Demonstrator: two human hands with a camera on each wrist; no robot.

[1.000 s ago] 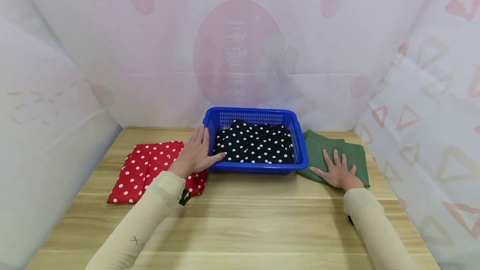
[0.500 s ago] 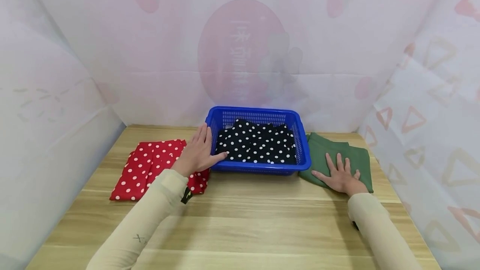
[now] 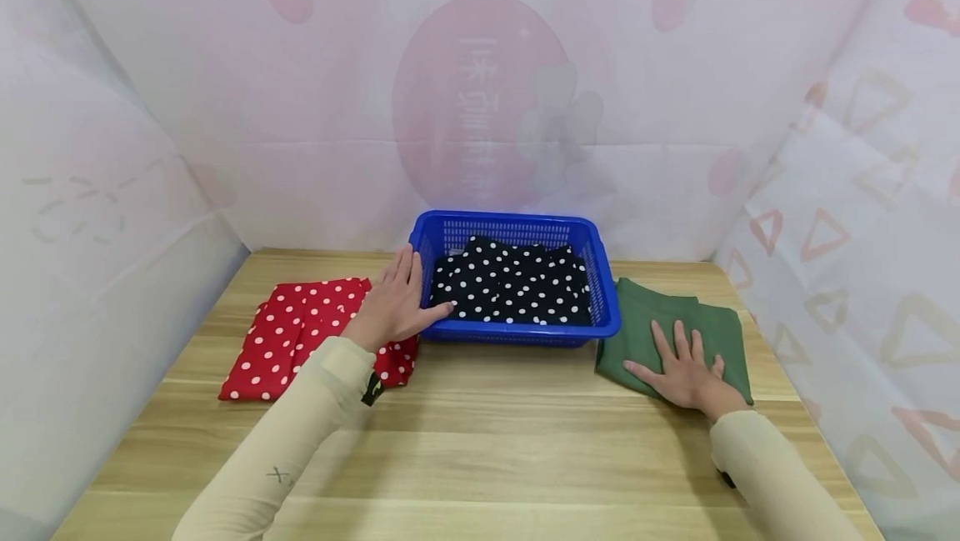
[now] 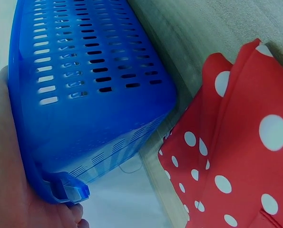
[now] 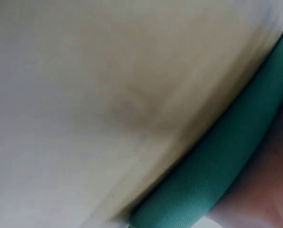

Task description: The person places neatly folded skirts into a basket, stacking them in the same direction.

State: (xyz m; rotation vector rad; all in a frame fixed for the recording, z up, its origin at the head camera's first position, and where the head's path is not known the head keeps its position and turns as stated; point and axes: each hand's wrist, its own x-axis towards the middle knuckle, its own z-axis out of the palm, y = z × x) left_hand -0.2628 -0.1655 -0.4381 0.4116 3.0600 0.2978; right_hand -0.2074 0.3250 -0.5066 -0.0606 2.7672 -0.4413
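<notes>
Green cloth (image 3: 636, 326) partly out of sight beneath right fingers (image 3: 682, 344)

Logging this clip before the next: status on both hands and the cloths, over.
Left hand touching blue basket. Right hand spread on green cloth. Black dotted cloth in basket. Red dotted cloth partly hidden by left arm.

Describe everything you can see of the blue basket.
The blue basket is rectangular and looks like plastic, with slotted walls and a solid rim. It stands open side up toward the back of the table, between the red dotted cloth and the green cloth. Black fabric with white dots lies inside. The left hand rests against its left end, touching the rim.
</notes>
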